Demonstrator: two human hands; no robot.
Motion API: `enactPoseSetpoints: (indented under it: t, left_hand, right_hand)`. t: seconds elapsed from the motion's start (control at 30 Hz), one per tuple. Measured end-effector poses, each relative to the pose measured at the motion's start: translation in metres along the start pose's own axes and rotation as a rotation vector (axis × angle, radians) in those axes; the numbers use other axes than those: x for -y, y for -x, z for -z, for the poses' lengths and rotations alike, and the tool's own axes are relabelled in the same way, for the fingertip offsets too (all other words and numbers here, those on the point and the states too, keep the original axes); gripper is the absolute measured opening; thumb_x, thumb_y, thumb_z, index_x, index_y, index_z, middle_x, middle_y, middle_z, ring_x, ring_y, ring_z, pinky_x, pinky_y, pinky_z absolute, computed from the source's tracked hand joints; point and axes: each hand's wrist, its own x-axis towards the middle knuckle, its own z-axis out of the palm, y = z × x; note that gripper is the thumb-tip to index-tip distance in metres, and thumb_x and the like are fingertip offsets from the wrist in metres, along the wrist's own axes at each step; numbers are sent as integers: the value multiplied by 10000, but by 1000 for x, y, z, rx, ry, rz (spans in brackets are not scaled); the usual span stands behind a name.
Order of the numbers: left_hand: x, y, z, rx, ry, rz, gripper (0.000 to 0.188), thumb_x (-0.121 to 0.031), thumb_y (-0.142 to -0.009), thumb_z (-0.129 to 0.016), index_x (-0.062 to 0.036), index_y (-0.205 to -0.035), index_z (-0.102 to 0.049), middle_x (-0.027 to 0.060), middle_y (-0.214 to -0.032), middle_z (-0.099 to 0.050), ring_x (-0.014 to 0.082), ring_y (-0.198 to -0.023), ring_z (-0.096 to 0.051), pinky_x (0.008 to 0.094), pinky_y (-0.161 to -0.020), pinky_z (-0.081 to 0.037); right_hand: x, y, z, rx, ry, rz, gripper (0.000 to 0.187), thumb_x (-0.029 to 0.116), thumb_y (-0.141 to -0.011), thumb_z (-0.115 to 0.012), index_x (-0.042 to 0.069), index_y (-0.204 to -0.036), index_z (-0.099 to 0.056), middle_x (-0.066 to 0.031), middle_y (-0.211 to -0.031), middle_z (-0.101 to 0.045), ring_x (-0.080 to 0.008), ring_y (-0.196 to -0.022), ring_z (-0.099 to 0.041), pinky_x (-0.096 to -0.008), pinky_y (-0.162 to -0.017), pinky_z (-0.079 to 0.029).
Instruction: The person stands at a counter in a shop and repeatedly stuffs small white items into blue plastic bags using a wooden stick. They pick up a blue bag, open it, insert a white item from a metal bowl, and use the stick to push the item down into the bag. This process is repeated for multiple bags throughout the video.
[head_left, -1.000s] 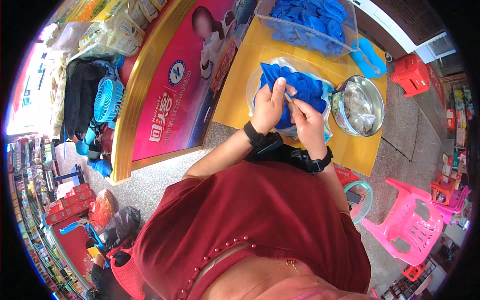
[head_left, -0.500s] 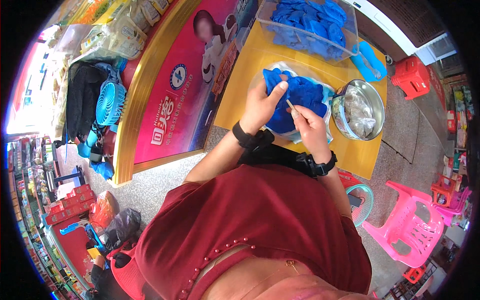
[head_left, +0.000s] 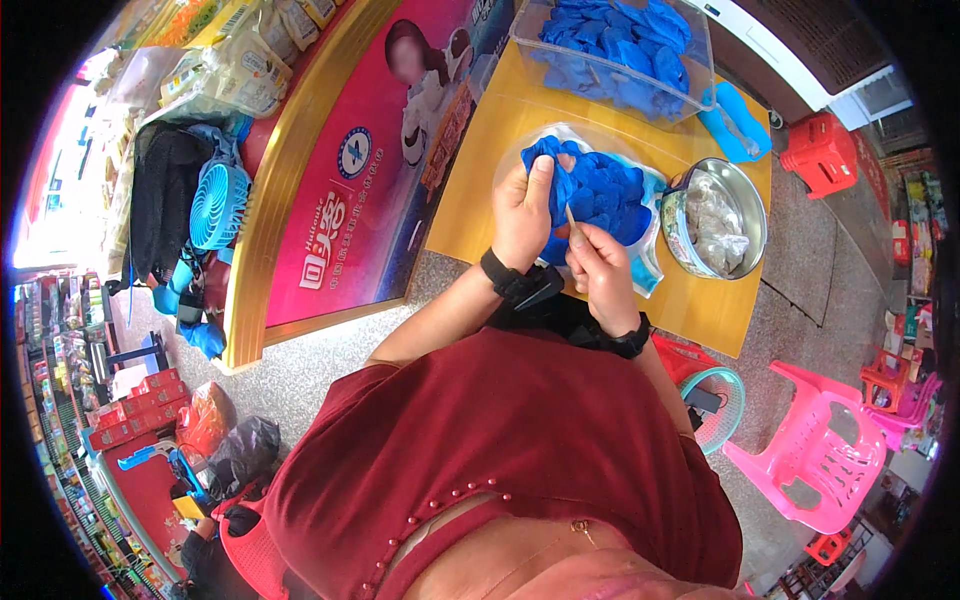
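Over the yellow table, my left hand [head_left: 522, 218] is closed on a crumpled blue piece [head_left: 543, 150], thin and cloth-like, with the thumb laid along it. My right hand [head_left: 602, 270] pinches a thin pale stick [head_left: 571, 215], its tip pointing up against the blue material beside my left fingers. Just beyond both hands lies a heap of similar blue pieces [head_left: 615, 195] on a white and teal plastic bag [head_left: 648, 268]. Whether the stick's tip touches the held piece or only overlaps the heap, I cannot tell.
A clear plastic bin [head_left: 690, 102] of blue pieces stands on the table's [head_left: 480, 165] far side, with a bright blue tube-like item [head_left: 735, 130] beside it. Right of the heap is a round tin [head_left: 757, 245] holding clear plastic bags. A pink chair [head_left: 815, 445] stands at right; a pink-sided counter [head_left: 330, 230] at left.
My right hand has moved down and slightly left, bringing the stick close to my left fingers and more upright. My left hand has lowered slightly, still gripping blue material.
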Motion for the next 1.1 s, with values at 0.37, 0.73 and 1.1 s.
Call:
enactPoseSetpoints:
  t: [0.37, 0.73, 1.1]
  left_hand:
    - [-8, 7, -2, -63, -194, -60, 289, -243, -1006, -509, -27, -944, -691, 10, -681, -621, 66, -630, -553, 257, -583, -461]
    - [7, -13, 18, 90, -90, -30, 203, -199, -873, -722, 0, -900, -694, 4, -760, -655, 62, -645, -562, 237, -567, -470]
    - [-9, -29, 22, 128, -77, -5, 350, -285, -1025, -502, -37, -819, -639, -62, -685, -555, 21, -593, -455, 186, -525, -366]
  right_hand:
    - [6, -7, 9, 12, -4, -87, 235, 239, -992, -541, 36, -1053, -641, 74, -647, -428, -7, -503, -299, -186, -440, -218]
    - [-1, -14, 25, -15, 216, 52, 253, 214, -989, -554, 8, -1076, -671, 63, -657, -448, -23, -564, -363, -196, -500, -282]
    - [-5, -7, 16, 19, 55, 4, 241, 212, -996, -526, 26, -1059, -665, 65, -647, -428, -16, -551, -331, -187, -475, -240]
